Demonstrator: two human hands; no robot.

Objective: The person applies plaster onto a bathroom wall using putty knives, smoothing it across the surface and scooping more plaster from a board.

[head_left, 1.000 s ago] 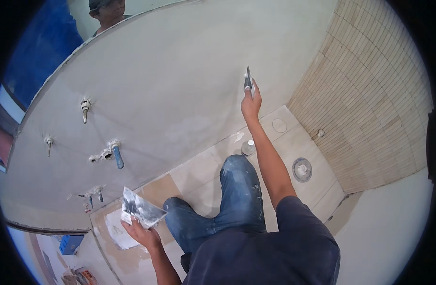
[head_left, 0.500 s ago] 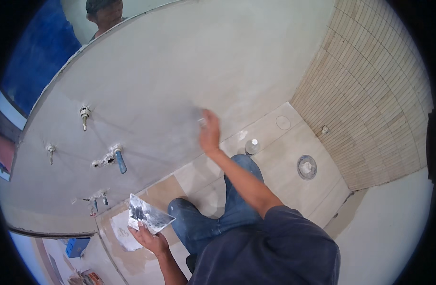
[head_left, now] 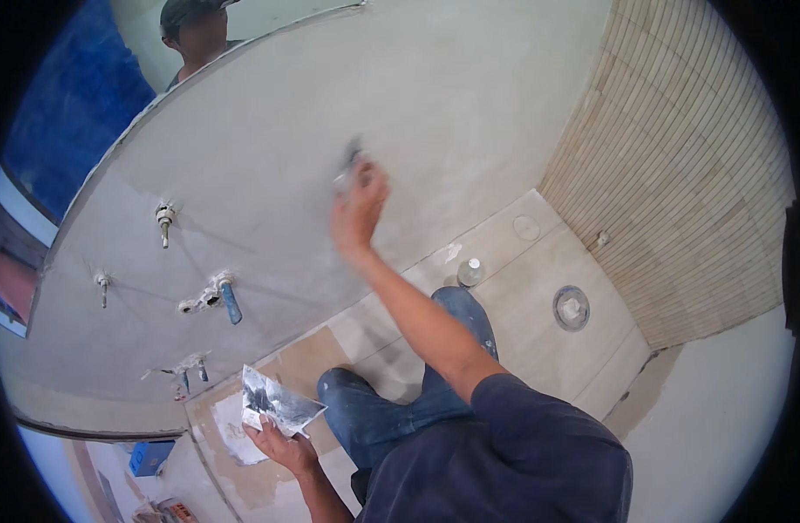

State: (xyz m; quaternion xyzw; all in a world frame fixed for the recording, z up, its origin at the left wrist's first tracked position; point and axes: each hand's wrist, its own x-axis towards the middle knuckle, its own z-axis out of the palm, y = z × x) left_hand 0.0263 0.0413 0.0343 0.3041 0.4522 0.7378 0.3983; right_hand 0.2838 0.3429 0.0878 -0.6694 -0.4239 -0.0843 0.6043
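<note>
The right hand [head_left: 358, 202] is raised against the grey plastered wall [head_left: 269, 148], a little toward 11 o'clock from the picture's centre. Its fingers are closed around the handle of a small trowel [head_left: 348, 166], and the blade looks pressed on the wall surface, though it is blurred, so I cannot tell its exact angle. The left hand [head_left: 282, 444] is low, at about 7 o'clock, and it grips from below a flat metal plate [head_left: 276, 403] which carries some dark and white compound. The plate is held roughly level, just above the floor near the wall's foot.

I judge the step in hand to be the smoothing of compound over the wall with the trowel, while the plate serves as a store of material. The wall already looks covered evenly over most of its area. The person kneels on the tiled floor [head_left: 539, 288]; the jeans-clad knees [head_left: 400, 401] are below the working arm.

On the wall at 9 o'clock stand several pipe stubs [head_left: 164, 222] and a blue-capped fitting [head_left: 230, 301]. A small bottle [head_left: 470, 272] stands on the floor just beside the wall, and a round drain [head_left: 571, 307] lies at about 3 o'clock. Another person [head_left: 195, 30] shows at 11 o'clock, above the wall's edge.

The next move calls for steady, even pressure of the blade, and for keeping the plate level so nothing slides off
</note>
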